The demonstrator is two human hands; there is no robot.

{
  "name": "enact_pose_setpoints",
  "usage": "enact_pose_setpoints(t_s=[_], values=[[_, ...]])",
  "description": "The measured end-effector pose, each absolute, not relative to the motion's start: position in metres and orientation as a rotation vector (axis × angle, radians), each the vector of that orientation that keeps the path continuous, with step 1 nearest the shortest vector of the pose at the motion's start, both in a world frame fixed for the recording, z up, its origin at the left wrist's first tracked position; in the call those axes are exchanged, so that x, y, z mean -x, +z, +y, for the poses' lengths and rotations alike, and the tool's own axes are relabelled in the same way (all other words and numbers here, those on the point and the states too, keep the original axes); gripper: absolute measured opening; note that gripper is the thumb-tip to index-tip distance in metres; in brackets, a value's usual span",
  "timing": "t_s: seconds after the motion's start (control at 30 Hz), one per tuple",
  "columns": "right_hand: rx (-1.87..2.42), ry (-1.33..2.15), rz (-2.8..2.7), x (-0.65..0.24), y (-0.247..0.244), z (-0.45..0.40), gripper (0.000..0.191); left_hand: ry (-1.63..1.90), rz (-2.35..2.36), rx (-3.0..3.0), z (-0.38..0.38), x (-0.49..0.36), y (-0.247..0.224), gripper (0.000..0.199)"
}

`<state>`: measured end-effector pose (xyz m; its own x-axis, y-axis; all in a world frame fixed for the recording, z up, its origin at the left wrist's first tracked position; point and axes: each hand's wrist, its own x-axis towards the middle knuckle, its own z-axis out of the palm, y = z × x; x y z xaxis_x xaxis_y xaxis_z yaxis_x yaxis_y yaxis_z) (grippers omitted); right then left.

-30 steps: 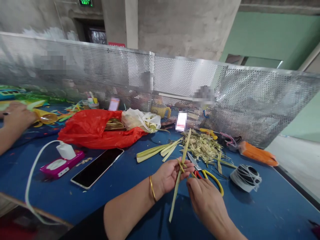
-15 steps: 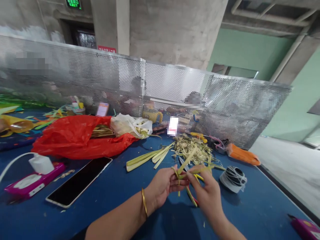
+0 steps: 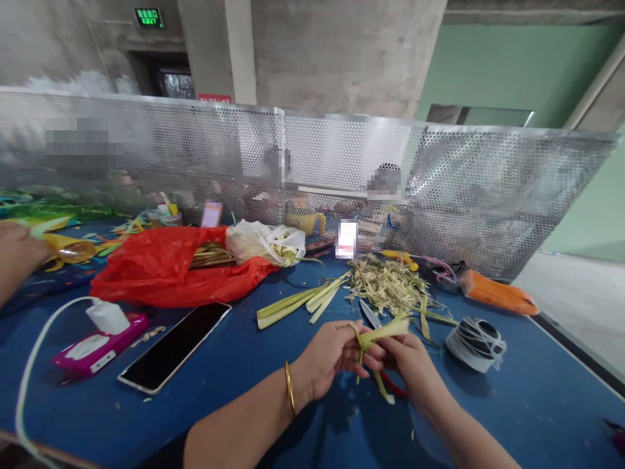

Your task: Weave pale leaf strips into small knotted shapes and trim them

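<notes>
My left hand (image 3: 332, 358), with a gold bangle at its wrist, is closed around a folded pale-green leaf strip (image 3: 383, 331). One broad end of the strip sticks out to the right, and thin ends hang below the fingers. Pressed up against the same piece from the right is my right hand (image 3: 413, 365), its fingers closed and partly hidden by the leaf. Scissors (image 3: 370, 314) lie under the hands, blades pointing away, a red handle partly covered. Beyond them is a heap of leaf scraps (image 3: 388, 284), with longer leaf strips (image 3: 288, 306) to its left.
A spool of grey-white thread (image 3: 476, 345) stands at right, near an orange packet (image 3: 500, 293). On the left are a black-screened phone (image 3: 176, 348), a purple power strip (image 3: 100, 348) and a red plastic bag (image 3: 146, 267). A perforated metal screen (image 3: 342, 150) closes the back. Another person's hand (image 3: 19, 257) shows at left.
The view has shifted and levelled. The strip's broad end has swung from pointing up to pointing right, with my right hand lower beside it. Another person's hand has come in at left.
</notes>
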<state>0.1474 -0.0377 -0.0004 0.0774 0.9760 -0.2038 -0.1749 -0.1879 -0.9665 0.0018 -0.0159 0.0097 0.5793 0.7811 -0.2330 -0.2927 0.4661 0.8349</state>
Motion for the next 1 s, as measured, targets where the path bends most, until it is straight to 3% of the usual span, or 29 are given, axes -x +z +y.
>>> enact_pose_setpoints(t_s=[0.1, 0.27, 0.5, 0.77, 0.87, 1.0], values=[[1.333, 1.417, -0.966, -0.148, -0.003, -0.038, 0.036, 0.637, 0.634, -0.78, -0.014, 0.0, 0.011, 0.028], [1.341, 1.376, -1.349, -0.159, 0.007, -0.043, 0.034, 0.819, 0.759, -0.65, -0.006, 0.006, 0.015, 0.021], [1.128, 0.89, -1.984, -0.167, 0.027, -0.051, 0.022, 0.91, 0.805, -0.725, -0.005, 0.008, 0.016, 0.02], [0.869, -0.403, -2.366, -0.144, 0.039, -0.048, 0.026, 0.889, 0.895, -0.92, -0.013, 0.0, 0.015, 0.023], [0.969, -0.553, -2.3, -0.139, 0.038, -0.04, 0.025, 0.833, 0.859, -1.0, -0.015, -0.001, 0.015, 0.027], [1.437, -0.38, -2.076, -0.143, 0.024, -0.03, 0.026, 0.733, 0.796, -1.075, -0.015, 0.001, 0.014, 0.033]])
